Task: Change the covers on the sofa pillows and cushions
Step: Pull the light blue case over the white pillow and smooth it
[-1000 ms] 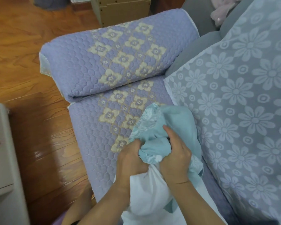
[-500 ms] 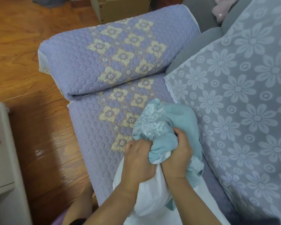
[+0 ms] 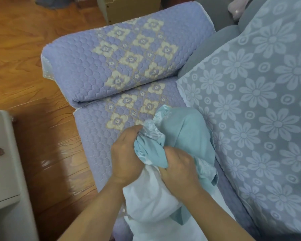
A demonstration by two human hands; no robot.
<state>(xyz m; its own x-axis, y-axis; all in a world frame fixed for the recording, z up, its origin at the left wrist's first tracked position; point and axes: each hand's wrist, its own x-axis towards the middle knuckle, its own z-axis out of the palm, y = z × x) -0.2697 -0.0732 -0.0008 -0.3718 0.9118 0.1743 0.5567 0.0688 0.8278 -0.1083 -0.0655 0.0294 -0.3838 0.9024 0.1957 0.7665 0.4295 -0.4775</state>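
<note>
Both hands work at the mouth of a teal pillow cover (image 3: 189, 134). The left hand (image 3: 127, 153) has its fingers curled tight into a bunch of the cover's patterned edge, the knuckles facing up and the fingertips buried in the cloth. The right hand (image 3: 179, 164) grips the same gathered opening from the other side, fingers folded under so that only their backs show. Between the two sets of fingers the fabric is wadded into a knot; beyond the fingers it balloons out loose and hollow toward the sofa back.

Below the wrists, on the near side of the fingers, a white pillow insert (image 3: 149, 197) bulges out of the cover (how much of it is inside cannot be told). It rests on the lilac quilted seat cover (image 3: 94, 136), whose cream flower panel runs just past the left fingers up onto the quilted armrest (image 3: 80, 66). To the right of the right fingers lies a pale blue daisy-print throw (image 3: 259, 110), touching the teal cloth.
</note>
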